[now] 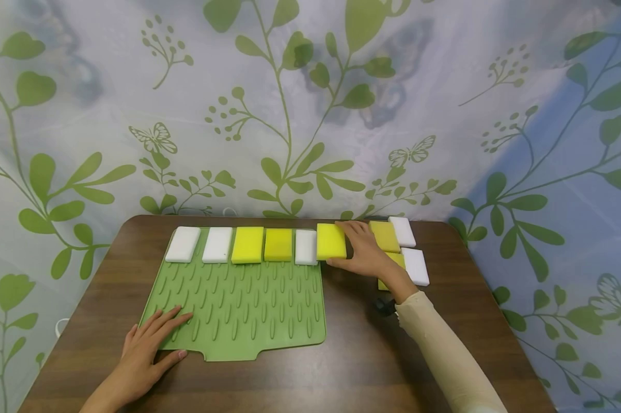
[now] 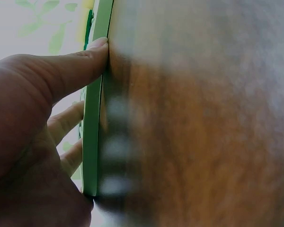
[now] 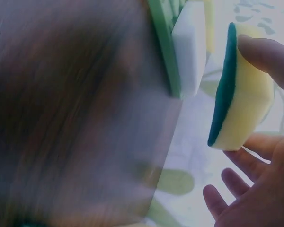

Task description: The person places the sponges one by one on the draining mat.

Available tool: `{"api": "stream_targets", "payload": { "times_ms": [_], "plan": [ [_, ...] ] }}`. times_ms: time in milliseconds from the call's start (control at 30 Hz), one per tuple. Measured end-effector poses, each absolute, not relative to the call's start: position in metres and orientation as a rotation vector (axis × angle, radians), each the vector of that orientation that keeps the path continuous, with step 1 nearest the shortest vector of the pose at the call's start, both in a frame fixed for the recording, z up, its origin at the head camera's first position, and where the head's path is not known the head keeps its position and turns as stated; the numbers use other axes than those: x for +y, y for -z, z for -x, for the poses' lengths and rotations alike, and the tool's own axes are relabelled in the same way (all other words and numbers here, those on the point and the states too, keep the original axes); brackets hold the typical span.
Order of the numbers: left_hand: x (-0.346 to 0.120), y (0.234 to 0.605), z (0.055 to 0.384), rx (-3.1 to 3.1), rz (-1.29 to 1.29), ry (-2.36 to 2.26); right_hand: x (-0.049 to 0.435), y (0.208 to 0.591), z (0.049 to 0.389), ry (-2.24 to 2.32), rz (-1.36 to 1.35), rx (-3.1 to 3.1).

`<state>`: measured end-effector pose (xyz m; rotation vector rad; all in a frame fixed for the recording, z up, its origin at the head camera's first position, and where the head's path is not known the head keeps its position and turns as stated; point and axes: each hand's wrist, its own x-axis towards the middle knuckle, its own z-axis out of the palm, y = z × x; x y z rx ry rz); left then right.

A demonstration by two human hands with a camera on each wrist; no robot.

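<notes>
A yellow sponge [image 1: 331,241] with a dark green scouring side [image 3: 223,90] is pinched between the thumb and fingers of my right hand [image 1: 361,252]. It is held up at the far right corner of a green ridged mat [image 1: 243,304], beside a white sponge [image 1: 306,248]. Along the mat's far edge runs a row of several sponges, white at the left, then a yellow sponge [image 1: 248,245] and another yellow one [image 1: 278,245]. My left hand [image 1: 142,355] rests on the mat's near left corner with fingers spread, its thumb along the near edge.
Right of the mat, two yellow sponges [image 1: 384,237] and two white sponges [image 1: 415,267] lie close together, partly behind the right forearm. A small black object [image 1: 384,306] is by the right wrist. A leaf-patterned curtain [image 1: 290,115] hangs behind the brown wooden table [image 1: 300,384].
</notes>
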<state>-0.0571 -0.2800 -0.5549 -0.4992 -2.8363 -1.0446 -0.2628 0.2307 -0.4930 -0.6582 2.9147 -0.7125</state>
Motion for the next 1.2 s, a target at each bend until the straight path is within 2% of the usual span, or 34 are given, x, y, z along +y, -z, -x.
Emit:
{"api": "stream_targets", "payload": {
  "times_ms": [1200],
  "plan": [
    [-0.281,0.554,0.056,-2.839,0.521,1.049,0.105,0.498,0.228,0.762,0.867,2.933]
  ]
}}
